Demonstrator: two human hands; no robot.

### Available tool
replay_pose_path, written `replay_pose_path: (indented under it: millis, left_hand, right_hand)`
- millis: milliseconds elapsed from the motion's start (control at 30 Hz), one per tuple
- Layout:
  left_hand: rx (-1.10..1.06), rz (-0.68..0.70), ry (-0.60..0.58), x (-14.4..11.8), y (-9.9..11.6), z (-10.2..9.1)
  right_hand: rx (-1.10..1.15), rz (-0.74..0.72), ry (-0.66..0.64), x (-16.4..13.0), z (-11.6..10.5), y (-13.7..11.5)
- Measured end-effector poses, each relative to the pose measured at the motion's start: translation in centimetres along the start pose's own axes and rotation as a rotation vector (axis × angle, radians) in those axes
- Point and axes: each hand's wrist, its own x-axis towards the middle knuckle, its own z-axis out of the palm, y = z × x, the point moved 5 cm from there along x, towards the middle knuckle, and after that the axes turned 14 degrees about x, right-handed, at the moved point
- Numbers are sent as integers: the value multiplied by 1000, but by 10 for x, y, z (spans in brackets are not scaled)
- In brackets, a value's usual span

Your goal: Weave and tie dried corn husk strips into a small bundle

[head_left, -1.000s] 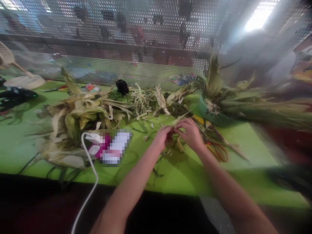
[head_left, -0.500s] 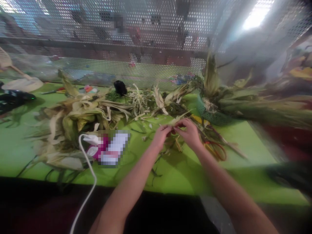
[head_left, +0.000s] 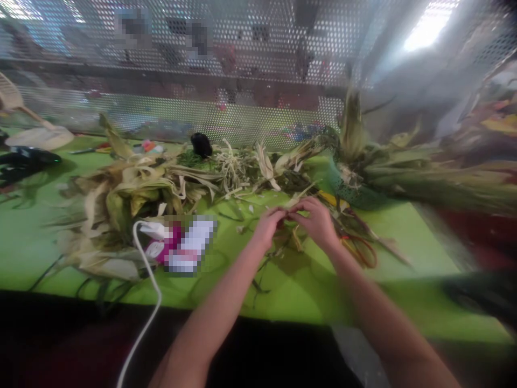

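Note:
Over the middle of the green tabletop, my left hand and my right hand meet at the fingertips. Both are closed in a pinch on a thin, pale corn husk strip, one end of which sticks out up and to the right. The fingers hide most of the strip. Small husk scraps lie just below the hands. Right of them rest orange-handled scissors, partly among dry stalks.
A heap of dry corn husks covers the left. Before it lie a pink-and-white pack and a white cable. At the back stand a black object and a green basket with husks. Behind rises a perforated metal screen.
The hands keep the same pinch on the husk strip, with only a very slight shift. The view has moved a little; nothing else visibly differs.

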Motion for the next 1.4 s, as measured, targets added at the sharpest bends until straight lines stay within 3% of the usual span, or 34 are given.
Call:
replay_pose_path:
  millis: [133,333,467,600,733,933,1200,1400]
  left_hand:
    - [87,46,20,-1,4,-1]
    - [178,142,-49,-5,13,3]
    - [63,55,-49,-1,5,2]
    - [-115,-69,16,2,-2,-1]
    - [-148,-120,15,2,-3,0]
    - [-112,-115,-27,1,-5,1]
    - [155,113,-39,-6,13,4]
    - [54,34,-4,1,1,0]
  right_hand:
    - [48,96,-15,0,2,8]
    - [160,202,63,-3,2,13]
    - [189,149,69,-2,1,9]
    - [87,19,5,0,1,2]
    - [3,-39,11,0,-1,-1]
    - [-58,-34,-37,1,1,-1]
    - [101,192,3,-2,1,24]
    - [144,73,42,-1,0,13]
